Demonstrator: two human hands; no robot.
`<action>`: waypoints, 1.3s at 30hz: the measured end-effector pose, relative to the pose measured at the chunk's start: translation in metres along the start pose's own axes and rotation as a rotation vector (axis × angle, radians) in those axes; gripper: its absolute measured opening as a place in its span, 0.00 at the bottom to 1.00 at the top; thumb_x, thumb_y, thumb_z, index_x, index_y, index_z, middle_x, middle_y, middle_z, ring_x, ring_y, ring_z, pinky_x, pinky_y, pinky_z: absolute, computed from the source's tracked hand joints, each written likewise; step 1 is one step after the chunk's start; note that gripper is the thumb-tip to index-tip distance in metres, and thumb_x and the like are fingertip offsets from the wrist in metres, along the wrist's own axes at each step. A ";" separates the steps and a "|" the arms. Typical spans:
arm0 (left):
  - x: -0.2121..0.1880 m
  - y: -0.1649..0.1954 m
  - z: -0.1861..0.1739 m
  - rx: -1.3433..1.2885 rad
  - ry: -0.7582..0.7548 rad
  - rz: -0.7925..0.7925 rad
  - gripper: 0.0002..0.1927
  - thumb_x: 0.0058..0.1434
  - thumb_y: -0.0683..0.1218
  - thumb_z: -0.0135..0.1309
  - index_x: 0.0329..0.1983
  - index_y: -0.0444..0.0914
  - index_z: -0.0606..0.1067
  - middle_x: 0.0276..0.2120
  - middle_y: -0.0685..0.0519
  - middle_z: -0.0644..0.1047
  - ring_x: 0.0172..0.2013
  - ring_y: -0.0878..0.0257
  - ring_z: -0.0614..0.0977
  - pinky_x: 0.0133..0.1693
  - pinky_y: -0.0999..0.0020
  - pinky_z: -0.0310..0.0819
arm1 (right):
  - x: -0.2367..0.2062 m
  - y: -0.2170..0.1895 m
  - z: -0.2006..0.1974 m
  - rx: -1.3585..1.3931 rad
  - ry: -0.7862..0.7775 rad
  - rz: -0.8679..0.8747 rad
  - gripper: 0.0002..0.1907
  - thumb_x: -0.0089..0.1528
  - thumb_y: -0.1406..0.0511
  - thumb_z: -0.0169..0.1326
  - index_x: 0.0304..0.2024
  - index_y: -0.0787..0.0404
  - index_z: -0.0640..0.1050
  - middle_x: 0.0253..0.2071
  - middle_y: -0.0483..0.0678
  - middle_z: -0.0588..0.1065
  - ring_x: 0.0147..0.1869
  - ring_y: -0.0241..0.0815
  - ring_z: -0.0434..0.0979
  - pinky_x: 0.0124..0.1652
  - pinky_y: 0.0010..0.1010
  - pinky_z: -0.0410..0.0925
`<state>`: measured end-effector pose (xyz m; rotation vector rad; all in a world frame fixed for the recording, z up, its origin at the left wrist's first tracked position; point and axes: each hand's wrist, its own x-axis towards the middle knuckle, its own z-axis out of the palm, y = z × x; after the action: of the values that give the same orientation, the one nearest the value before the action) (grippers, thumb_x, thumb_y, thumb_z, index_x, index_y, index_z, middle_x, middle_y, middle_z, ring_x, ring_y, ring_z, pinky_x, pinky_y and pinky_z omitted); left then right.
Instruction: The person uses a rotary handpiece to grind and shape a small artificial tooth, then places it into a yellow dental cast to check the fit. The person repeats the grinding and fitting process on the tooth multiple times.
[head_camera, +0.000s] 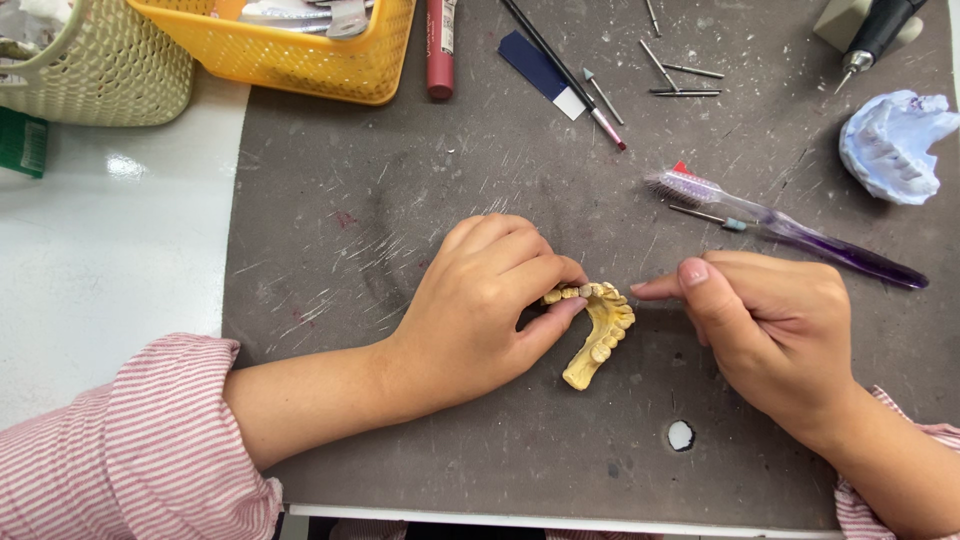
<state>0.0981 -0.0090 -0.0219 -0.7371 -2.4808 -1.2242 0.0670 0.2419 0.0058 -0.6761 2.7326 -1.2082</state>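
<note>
- The left hand (480, 305) is curled over a yellow dental cast (598, 332), fingertips and thumb pinching its far left end; the cast lies on the dark grey mat (400, 180) near the middle of the worktop (100, 250).
- The right hand (775, 325) is loosely closed, forefinger and thumb pressed together just right of the cast; whether anything sits between them cannot be told.
- A purple toothbrush (790, 228) lies far of the right hand.
- A pale blue cast (893, 145) rests at the far right.
- A yellow basket (290, 45) stands at the far left.
</note>
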 end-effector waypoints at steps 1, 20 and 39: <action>0.000 0.000 0.000 -0.002 -0.003 -0.008 0.08 0.59 0.45 0.65 0.39 0.39 0.79 0.36 0.53 0.76 0.46 0.55 0.77 0.51 0.56 0.68 | 0.000 -0.001 0.000 -0.003 0.007 -0.002 0.15 0.70 0.65 0.48 0.38 0.62 0.86 0.15 0.42 0.68 0.17 0.28 0.64 0.21 0.24 0.58; -0.001 0.000 0.000 -0.027 -0.021 -0.036 0.07 0.57 0.46 0.66 0.31 0.40 0.78 0.24 0.58 0.74 0.45 0.56 0.78 0.50 0.56 0.67 | 0.000 0.002 0.001 0.009 -0.007 0.061 0.15 0.72 0.65 0.49 0.42 0.60 0.87 0.16 0.41 0.68 0.18 0.27 0.64 0.23 0.23 0.59; -0.002 -0.001 -0.003 -0.023 -0.010 -0.038 0.07 0.55 0.45 0.66 0.32 0.40 0.78 0.26 0.57 0.75 0.46 0.56 0.78 0.50 0.57 0.68 | 0.009 -0.001 0.003 0.016 -0.176 -0.014 0.12 0.66 0.63 0.53 0.45 0.59 0.85 0.31 0.45 0.85 0.27 0.30 0.79 0.29 0.23 0.70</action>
<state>0.0989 -0.0124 -0.0220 -0.7069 -2.5041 -1.2667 0.0601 0.2354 0.0052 -0.7627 2.5762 -1.1143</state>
